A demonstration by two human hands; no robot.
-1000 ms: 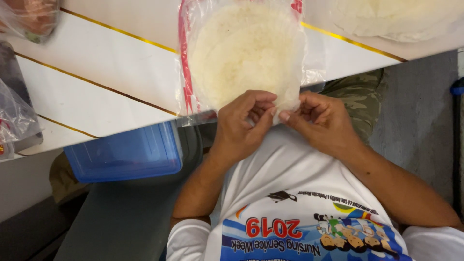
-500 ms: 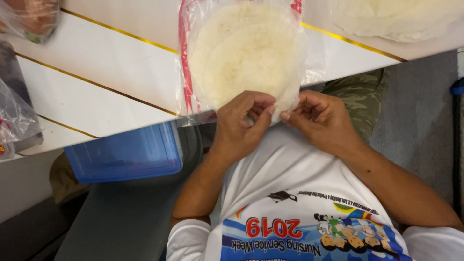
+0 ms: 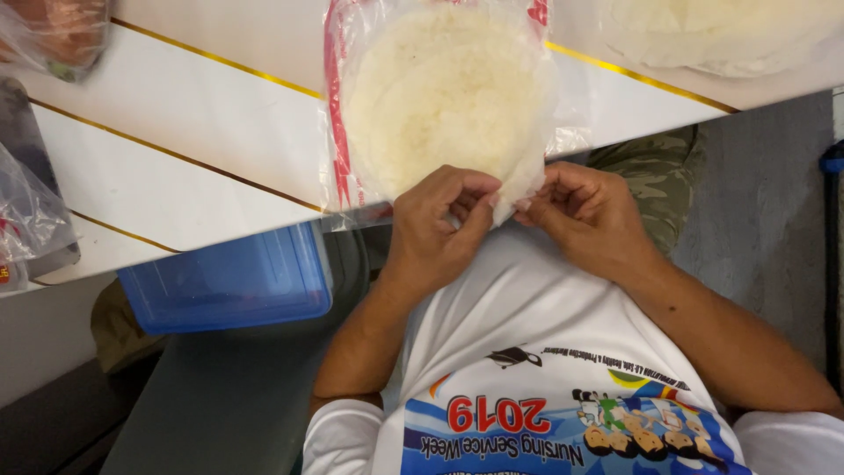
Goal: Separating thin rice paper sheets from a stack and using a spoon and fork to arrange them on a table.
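Clear plastic bag with red edge strip [image 3: 440, 105], holding a stack of round pale thin wrappers [image 3: 444, 97], lies flat on white bench with gold lines [image 3: 202, 149], its near end overhanging the bench edge toward the person. Left hand [image 3: 435, 233] and right hand [image 3: 585, 215] meet at that near edge; fingers of both are closed in a pinch on the bag's film edge, thumb against forefinger, close together. Judged handling: light, floppy, film slippery and thin, wrappers inside brittle or tearable, so grip only the film margin at the opening, not the stack. Blue plastic lidded tub [image 3: 224, 281] sits under the bench edge, left. Second bag of pale wrappers [image 3: 721, 31] at top right, apart. Other clear bags [image 3: 31, 220] at far left.
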